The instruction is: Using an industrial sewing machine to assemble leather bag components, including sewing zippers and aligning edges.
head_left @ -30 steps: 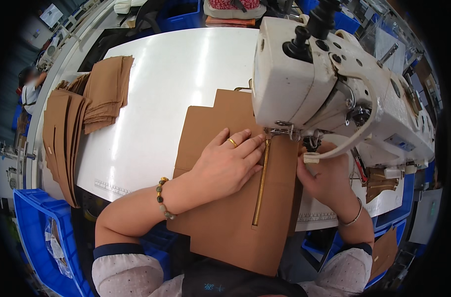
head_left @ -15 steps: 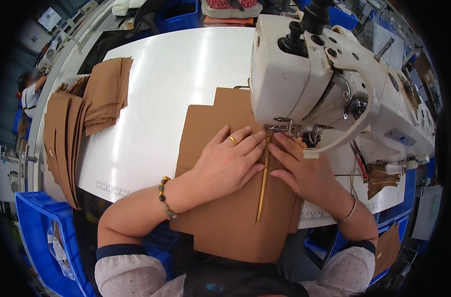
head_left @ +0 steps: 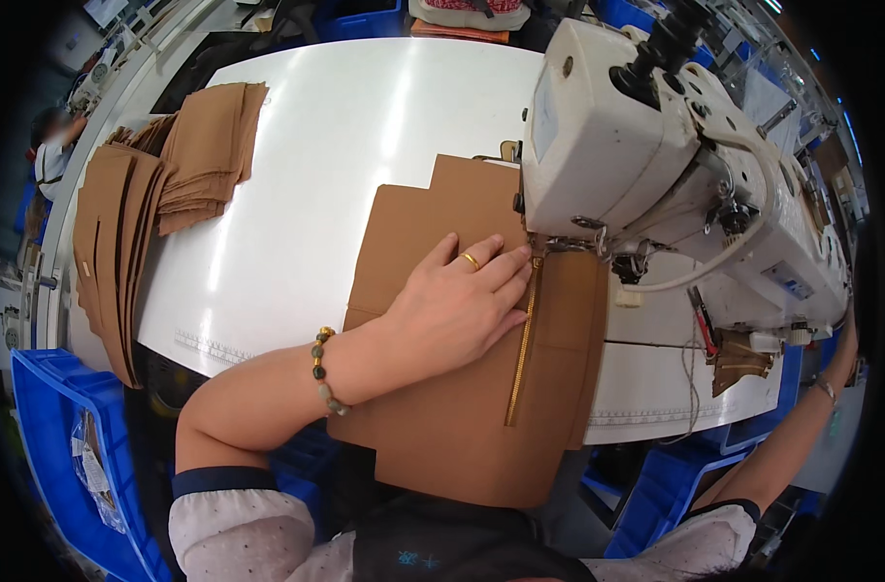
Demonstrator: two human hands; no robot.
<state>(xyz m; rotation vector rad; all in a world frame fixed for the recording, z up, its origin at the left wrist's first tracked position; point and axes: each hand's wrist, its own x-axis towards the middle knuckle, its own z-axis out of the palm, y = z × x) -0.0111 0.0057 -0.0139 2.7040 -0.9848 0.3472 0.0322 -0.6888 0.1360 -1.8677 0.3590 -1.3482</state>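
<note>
A large brown panel (head_left: 442, 427) with notched corners lies under the head of a white sewing machine (head_left: 598, 136). A gold-toothed zipper (head_left: 522, 359) runs down it, its top end close to the presser foot (head_left: 541, 246). My left hand (head_left: 462, 301) rests flat on the panel, fingers stretched out toward the presser foot, just left of the zipper. Far to the right, my right hand (head_left: 847, 335) is at the end of the machine, away from the panel. Its fingers are hidden at the dark picture rim.
Stacks of brown cut pieces (head_left: 122, 223) lie on the left of the white table (head_left: 297, 145). A blue bin (head_left: 64, 388) stands at lower left, another blue bin (head_left: 666, 485) at lower right. Red-handled snips (head_left: 703, 325) and brown scraps (head_left: 743, 361) lie right of the panel.
My right hand has left the panel and reached out to the far right end of the machine. My left hand stays on the panel. The whole view has shifted slightly.
</note>
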